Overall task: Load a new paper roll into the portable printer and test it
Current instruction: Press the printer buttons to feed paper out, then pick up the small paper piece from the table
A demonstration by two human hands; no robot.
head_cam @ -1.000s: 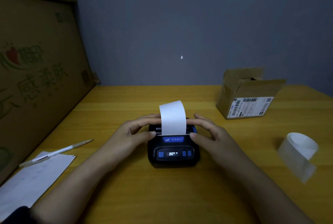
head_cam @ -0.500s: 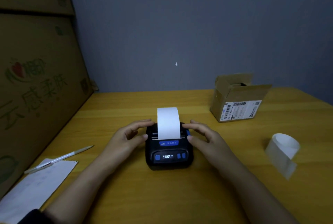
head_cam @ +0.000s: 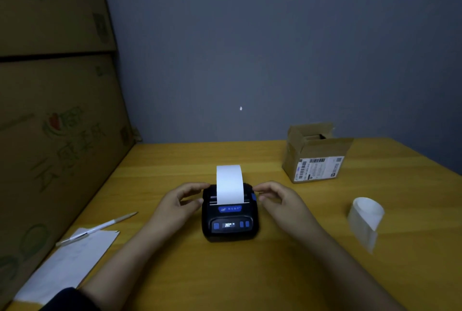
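grip: our left hand and right hand curl loosely beside the printer, grasping nothing | printer mid tabletop, one paper strip upright from its slot | one spare roll, one box, one pen

Bare forearms; a dark sleeve covers the left upper arm.

Items counted on the surface: one printer, with one paper strip standing up from it; one small open cardboard box; one loose paper roll; one pen; one paper sheet. Hands in view: two, left hand and right hand. Large cardboard cartons along the left side: two, upper carton and lower carton.
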